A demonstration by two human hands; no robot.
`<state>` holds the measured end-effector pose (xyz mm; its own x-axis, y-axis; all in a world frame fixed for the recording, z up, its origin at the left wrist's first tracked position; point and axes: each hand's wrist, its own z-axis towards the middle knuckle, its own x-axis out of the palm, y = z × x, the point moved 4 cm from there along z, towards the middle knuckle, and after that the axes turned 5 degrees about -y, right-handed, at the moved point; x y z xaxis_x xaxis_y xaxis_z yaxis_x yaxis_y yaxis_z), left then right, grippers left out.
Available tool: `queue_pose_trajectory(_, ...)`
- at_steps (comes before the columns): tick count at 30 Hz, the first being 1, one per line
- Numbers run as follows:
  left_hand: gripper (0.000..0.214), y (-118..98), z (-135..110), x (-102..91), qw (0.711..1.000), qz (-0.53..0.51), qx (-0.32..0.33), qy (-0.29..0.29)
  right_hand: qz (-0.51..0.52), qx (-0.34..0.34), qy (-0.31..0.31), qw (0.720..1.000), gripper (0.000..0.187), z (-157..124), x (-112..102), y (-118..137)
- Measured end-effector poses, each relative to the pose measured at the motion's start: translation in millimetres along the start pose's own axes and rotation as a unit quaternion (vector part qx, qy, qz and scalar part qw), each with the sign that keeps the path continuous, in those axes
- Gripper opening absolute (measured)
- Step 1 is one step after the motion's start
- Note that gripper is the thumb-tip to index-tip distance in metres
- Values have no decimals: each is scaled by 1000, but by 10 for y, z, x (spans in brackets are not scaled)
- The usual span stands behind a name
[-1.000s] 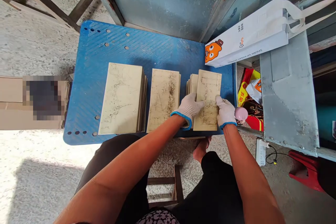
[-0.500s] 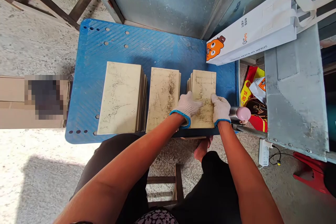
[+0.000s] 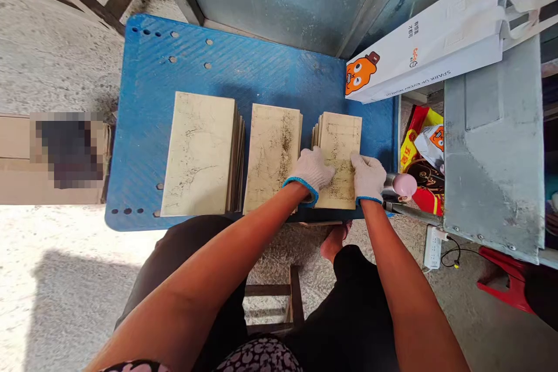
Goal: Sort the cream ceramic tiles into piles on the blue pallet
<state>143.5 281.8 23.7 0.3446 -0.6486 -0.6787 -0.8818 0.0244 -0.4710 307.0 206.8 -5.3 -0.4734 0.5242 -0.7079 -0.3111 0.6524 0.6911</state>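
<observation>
Three stacks of flat cream rectangular panels with dark specks lie in a row: a wide left stack [image 3: 198,154], a middle stack [image 3: 271,145] and a narrower right stack [image 3: 342,133]. I wear white knit gloves with blue cuffs. My left hand [image 3: 313,170] is closed at the left edge of the right stack, its thumb side over the top panel and its other fingers partly hidden. Opposite it, my right hand [image 3: 368,177] grips the right edge of that stack, fingertips hidden at the side. What the panels are made of I cannot tell.
The stacks rest on a blue plastic tabletop [image 3: 165,78]. A white paper bag [image 3: 429,40] leans at the back right. Beside my right hand is a pink-lidded bottle [image 3: 404,185]. A grey metal cabinet [image 3: 497,157] stands right; a power strip [image 3: 433,248] sits below it.
The camera view has shifted slightly, so the table sits a little higher in the picture. Both hands keep almost the same place on the right stack.
</observation>
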Motion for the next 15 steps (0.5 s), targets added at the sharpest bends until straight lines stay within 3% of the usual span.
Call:
queue_pose_trajectory(5, 50, -10, -28, 27, 999, 28, 10, -12, -79, -85, 10, 993, 39, 14, -58, 85)
queue_pose_trajectory(11, 57, -28, -76, 23, 999, 41, 14, -2, -19, -52, 36, 998, 37, 101, -31, 23)
queue_pose_trajectory(15, 54, -27, -74, 18, 999, 45, 14, -3, -47, -53, 39, 997, 37, 97, -36, 33)
